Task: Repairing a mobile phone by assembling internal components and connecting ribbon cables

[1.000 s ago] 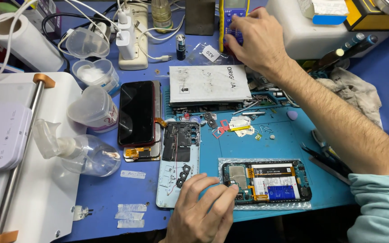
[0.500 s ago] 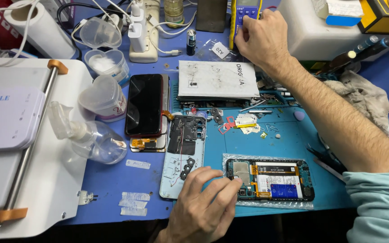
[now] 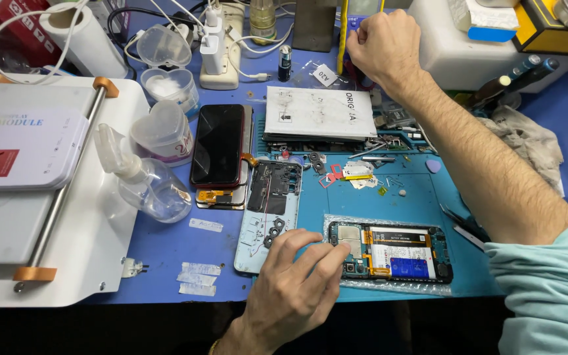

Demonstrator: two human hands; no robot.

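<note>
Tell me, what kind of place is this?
Most likely a phone repair bench: an opened phone with its battery showing lies under the left hand, a detached back cover beside it, and loose small parts scattered on a blue mat.

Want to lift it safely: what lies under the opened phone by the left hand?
A clear bubble-wrap sheet lies under the opened black phone with exposed battery, on the blue work mat. The left hand covers the phone's left corner.
</note>
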